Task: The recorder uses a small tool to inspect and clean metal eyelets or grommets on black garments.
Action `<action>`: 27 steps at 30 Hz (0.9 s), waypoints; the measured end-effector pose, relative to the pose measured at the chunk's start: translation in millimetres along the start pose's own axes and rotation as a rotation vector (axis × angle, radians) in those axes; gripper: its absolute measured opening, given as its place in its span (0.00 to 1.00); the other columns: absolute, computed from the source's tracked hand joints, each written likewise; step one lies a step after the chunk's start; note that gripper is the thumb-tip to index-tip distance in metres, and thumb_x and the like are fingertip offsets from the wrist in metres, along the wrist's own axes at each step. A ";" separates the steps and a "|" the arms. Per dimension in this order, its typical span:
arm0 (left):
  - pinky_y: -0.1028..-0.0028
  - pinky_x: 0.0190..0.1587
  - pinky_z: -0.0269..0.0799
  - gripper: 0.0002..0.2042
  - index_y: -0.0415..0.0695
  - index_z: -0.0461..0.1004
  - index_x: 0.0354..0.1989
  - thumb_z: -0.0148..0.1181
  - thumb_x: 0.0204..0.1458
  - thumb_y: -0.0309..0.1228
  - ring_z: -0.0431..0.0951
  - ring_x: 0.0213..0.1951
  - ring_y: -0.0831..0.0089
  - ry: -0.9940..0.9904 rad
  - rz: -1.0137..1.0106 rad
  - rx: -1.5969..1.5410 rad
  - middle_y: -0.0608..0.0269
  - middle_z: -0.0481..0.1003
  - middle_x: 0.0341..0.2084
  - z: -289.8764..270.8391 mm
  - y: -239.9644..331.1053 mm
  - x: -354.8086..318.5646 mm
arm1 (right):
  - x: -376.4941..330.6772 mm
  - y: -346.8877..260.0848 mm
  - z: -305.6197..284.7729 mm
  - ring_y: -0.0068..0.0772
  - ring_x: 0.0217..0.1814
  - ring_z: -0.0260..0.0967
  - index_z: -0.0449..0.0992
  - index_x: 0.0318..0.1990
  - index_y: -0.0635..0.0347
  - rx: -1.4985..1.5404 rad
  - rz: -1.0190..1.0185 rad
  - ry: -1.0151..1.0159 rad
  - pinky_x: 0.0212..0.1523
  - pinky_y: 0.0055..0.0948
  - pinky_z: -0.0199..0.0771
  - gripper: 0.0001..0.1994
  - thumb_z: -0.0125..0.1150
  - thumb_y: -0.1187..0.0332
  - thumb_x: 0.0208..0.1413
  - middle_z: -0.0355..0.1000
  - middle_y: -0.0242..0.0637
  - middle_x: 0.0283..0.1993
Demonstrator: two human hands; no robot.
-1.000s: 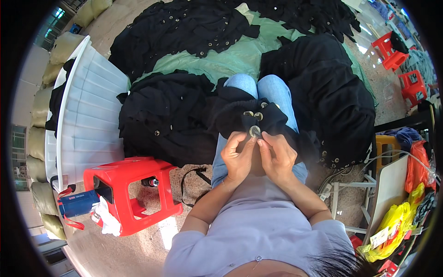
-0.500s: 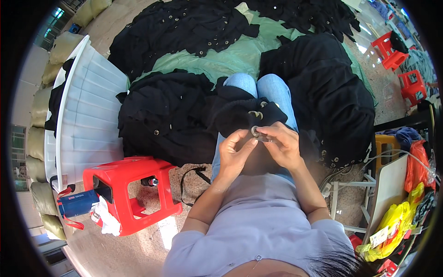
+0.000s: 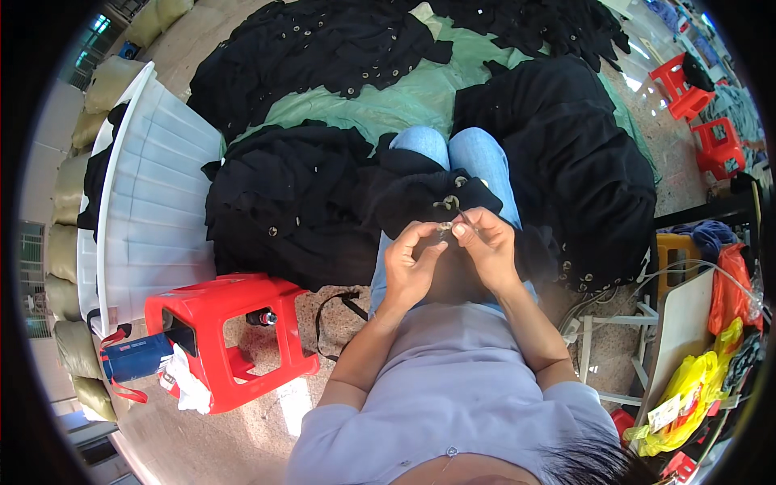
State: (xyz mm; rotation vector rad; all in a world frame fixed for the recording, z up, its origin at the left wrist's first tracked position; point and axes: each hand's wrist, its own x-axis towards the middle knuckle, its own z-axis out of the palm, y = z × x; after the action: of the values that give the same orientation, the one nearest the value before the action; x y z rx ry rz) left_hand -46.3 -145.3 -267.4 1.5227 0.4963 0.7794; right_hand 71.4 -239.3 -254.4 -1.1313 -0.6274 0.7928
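A black garment [image 3: 408, 198] with several shiny light buttons lies across my lap, over my jeans. My left hand [image 3: 410, 263] is closed in a pinch, thumb and forefinger meeting at a small pale button [image 3: 445, 227]. Right beside it, my right hand [image 3: 490, 249] is closed too, its thumb at the button's edge. A thin dark tool [image 3: 462, 215] sticks up from between the right fingers; its kind is too small to make out. Both hands are close together above the near edge of the garment.
Black buttoned garments [image 3: 283, 202] lie heaped left, right and ahead, on green sheeting [image 3: 364, 109]. To the left are a large white tub [image 3: 158, 202] and a red stool [image 3: 230, 295] with a blue case [image 3: 133, 357]. At right stand a board [image 3: 679, 339] and a yellow bag [image 3: 687, 396].
The button between my fingers has tipped from facing up to nearly edge-on. My right fingers have shifted slightly left, and the dark tool now points up from them.
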 end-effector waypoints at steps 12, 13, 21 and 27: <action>0.83 0.41 0.70 0.08 0.36 0.77 0.40 0.62 0.51 0.17 0.75 0.37 0.85 0.188 -0.085 -0.105 0.69 0.78 0.33 6.2 -1.8 -4.9 | -12.8 1.8 -4.2 0.24 0.26 0.72 0.76 0.36 0.67 -0.628 -0.404 0.125 0.28 0.21 0.70 0.05 0.64 0.73 0.56 0.74 0.37 0.28; 0.83 0.41 0.70 0.08 0.36 0.77 0.40 0.62 0.51 0.17 0.75 0.37 0.85 0.191 -0.082 -0.110 0.69 0.78 0.33 6.4 -2.3 -5.2 | -12.4 2.3 -2.9 0.25 0.25 0.73 0.77 0.35 0.67 -0.642 -0.424 0.127 0.27 0.22 0.70 0.05 0.64 0.74 0.55 0.75 0.38 0.28; 0.83 0.41 0.70 0.08 0.37 0.78 0.40 0.62 0.51 0.17 0.75 0.36 0.84 0.218 -0.044 -0.105 0.69 0.79 0.33 9.7 -0.8 -7.3 | -11.8 5.2 0.4 0.26 0.26 0.73 0.76 0.35 0.68 -0.611 -0.401 0.142 0.28 0.21 0.70 0.05 0.64 0.75 0.55 0.75 0.39 0.29; 0.82 0.41 0.71 0.08 0.37 0.77 0.40 0.62 0.51 0.17 0.76 0.36 0.84 0.208 -0.035 -0.088 0.68 0.79 0.33 9.8 -2.3 -8.8 | -11.6 6.2 2.7 0.28 0.26 0.74 0.76 0.35 0.68 -0.610 -0.432 0.152 0.28 0.21 0.71 0.05 0.64 0.76 0.54 0.75 0.40 0.29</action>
State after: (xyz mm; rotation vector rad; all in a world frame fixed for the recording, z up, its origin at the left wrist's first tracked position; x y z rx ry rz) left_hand -44.8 -158.0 -271.0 1.3550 0.6323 0.9253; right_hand 61.2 -246.0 -260.0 -1.5164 -0.9786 0.1332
